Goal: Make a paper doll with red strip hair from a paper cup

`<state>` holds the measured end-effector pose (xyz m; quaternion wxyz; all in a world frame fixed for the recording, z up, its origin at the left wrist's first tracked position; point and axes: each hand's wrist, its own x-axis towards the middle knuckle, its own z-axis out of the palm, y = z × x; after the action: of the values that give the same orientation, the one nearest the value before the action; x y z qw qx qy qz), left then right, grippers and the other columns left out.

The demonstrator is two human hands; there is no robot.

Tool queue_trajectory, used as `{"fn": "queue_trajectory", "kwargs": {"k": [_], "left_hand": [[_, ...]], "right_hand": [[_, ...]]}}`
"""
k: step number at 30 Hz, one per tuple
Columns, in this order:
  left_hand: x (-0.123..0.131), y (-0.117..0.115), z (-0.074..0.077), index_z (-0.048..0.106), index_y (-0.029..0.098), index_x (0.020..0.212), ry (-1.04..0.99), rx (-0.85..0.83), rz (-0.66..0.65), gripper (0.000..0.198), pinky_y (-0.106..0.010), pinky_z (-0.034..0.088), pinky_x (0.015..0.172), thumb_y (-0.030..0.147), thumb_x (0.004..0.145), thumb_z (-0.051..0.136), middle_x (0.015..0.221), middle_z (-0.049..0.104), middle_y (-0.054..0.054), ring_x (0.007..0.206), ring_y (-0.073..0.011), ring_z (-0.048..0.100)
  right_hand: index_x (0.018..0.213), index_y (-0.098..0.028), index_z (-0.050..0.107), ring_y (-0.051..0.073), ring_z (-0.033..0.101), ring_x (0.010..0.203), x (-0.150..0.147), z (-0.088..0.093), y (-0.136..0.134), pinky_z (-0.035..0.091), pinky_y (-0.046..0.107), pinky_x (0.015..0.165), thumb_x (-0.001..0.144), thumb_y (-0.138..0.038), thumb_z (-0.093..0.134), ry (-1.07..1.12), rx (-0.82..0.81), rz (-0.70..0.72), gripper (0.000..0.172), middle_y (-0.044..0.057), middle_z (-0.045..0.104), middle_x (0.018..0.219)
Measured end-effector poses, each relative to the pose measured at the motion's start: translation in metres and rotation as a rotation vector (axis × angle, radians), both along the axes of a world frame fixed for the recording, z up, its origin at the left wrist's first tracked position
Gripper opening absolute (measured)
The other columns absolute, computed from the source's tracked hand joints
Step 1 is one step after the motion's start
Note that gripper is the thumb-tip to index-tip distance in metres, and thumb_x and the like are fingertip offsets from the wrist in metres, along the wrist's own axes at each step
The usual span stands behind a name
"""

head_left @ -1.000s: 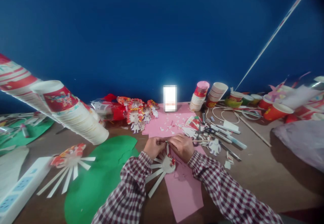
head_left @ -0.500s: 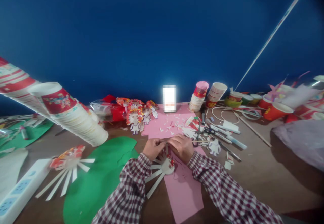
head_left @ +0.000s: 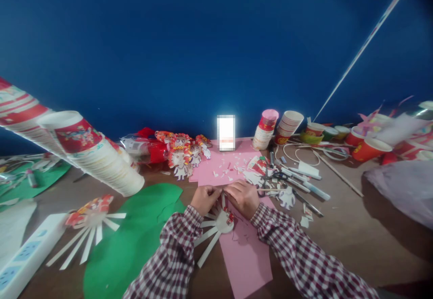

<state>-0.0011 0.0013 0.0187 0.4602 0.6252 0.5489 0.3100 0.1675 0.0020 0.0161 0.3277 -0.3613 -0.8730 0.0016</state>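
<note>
A paper cup cut into strips (head_left: 223, 223) lies fanned out below my hands, its round base pale with a red printed patch beside it. My left hand (head_left: 204, 200) is closed, thumb and fingertips pinching the upper end of one strip. Close beside it, my right hand (head_left: 242, 197) is closed over the same strip end and a thin stick (head_left: 269, 189), which juts out to the right. The fingers hide how the strip and stick meet. Both hands are above a pink paper sheet (head_left: 248, 263).
Left are a green sheet (head_left: 135, 236), another cut cup (head_left: 94, 220), a power strip (head_left: 30, 249) and long cup stacks (head_left: 101, 159). Cat-like paper cutouts (head_left: 181, 157) stand behind. Markers (head_left: 304, 181), scraps, short cup stacks (head_left: 265, 134) and a plastic bag (head_left: 399, 186) are right.
Both hands keep their grip at nearly the same place. The cut cup has barely shifted, and the view has moved very slightly.
</note>
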Motion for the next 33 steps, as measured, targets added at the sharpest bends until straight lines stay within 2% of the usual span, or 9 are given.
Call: {"fn": "queue_trajectory", "kwargs": {"k": [7, 13, 18, 28, 33], "left_hand": [[0.0012, -0.0013, -0.0015, 0.058, 0.012, 0.063, -0.052, 0.011, 0.042, 0.03, -0.018, 0.036, 0.037, 0.04, 0.071, 0.052, 0.042, 0.052, 0.003, 0.037, -0.0087, 0.048], [0.0015, -0.0039, 0.0011, 0.057, 0.012, 0.07, -0.12, -0.083, 0.053, 0.027, -0.019, 0.04, 0.033, 0.038, 0.07, 0.053, 0.044, 0.052, 0.003, 0.034, -0.0099, 0.05], [0.0015, -0.0045, 0.002, 0.058, 0.011, 0.073, -0.127, -0.094, 0.057, 0.027, -0.02, 0.041, 0.033, 0.037, 0.069, 0.053, 0.047, 0.055, 0.002, 0.035, -0.0107, 0.051], [-0.0022, -0.002, -0.001, 0.063, 0.009, 0.077, -0.059, 0.058, 0.049, 0.025, -0.023, 0.047, 0.052, 0.032, 0.069, 0.055, 0.068, 0.065, -0.007, 0.06, -0.015, 0.059], [-0.0023, -0.0025, -0.0003, 0.062, 0.009, 0.08, -0.054, 0.045, 0.053, 0.025, -0.024, 0.046, 0.051, 0.031, 0.069, 0.055, 0.069, 0.065, -0.008, 0.059, -0.015, 0.059]], "right_hand": [[0.087, -0.016, 0.06, 0.016, 0.052, 0.078, -0.0003, 0.0002, 0.0004, 0.042, 0.028, 0.07, 0.086, -0.022, 0.044, -0.007, -0.023, 0.008, 0.017, 0.006, 0.061, 0.079], [0.09, -0.017, 0.06, 0.016, 0.052, 0.08, -0.0004, -0.0003, 0.0013, 0.042, 0.028, 0.07, 0.085, -0.021, 0.045, -0.003, -0.062, 0.015, 0.017, 0.006, 0.062, 0.08], [0.091, -0.017, 0.06, 0.016, 0.053, 0.079, -0.0005, 0.0, 0.002, 0.043, 0.027, 0.071, 0.085, -0.021, 0.045, 0.014, -0.075, 0.027, 0.017, 0.005, 0.062, 0.08], [0.094, -0.018, 0.06, 0.015, 0.055, 0.078, -0.0013, 0.0008, 0.0014, 0.043, 0.027, 0.071, 0.085, -0.022, 0.045, 0.035, -0.097, 0.011, 0.018, 0.005, 0.063, 0.082], [0.09, -0.017, 0.061, 0.015, 0.055, 0.077, -0.0017, -0.001, 0.002, 0.042, 0.027, 0.072, 0.086, -0.023, 0.045, 0.047, -0.105, 0.014, 0.018, 0.006, 0.063, 0.079]]}}
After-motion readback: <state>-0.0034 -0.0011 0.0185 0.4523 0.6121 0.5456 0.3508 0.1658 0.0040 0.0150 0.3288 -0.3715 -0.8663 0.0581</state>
